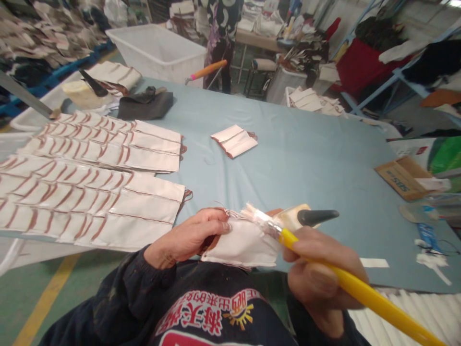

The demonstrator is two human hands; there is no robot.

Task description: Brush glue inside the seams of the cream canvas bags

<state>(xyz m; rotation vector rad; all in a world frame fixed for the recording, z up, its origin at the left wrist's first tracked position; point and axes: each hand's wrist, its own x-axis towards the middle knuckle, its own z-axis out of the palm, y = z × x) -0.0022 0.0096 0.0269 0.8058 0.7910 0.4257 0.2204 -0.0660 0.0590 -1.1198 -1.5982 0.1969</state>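
At the near table edge, my left hand [190,235] grips a white leather-like piece [243,245] with brown edges, thumb on top. My right hand [324,276] is closed around the yellow handle of a brush [382,305]. The brush's pale bristles lie at the upper edge of the white piece and seem to touch it. Just behind the brush is a pale yellowish object [291,215], partly hidden, with a black pointed handle [319,217] by it. Farther out, a small white folded piece [234,141] with brown edges lies on the table.
Overlapping rows of white pieces [144,202] cover the left of the blue-green table [306,158]. A black cloth [146,103] lies at the far left, a cardboard box [406,178] at the right. Beyond the table stand a white bin [158,53] and a person [219,43].
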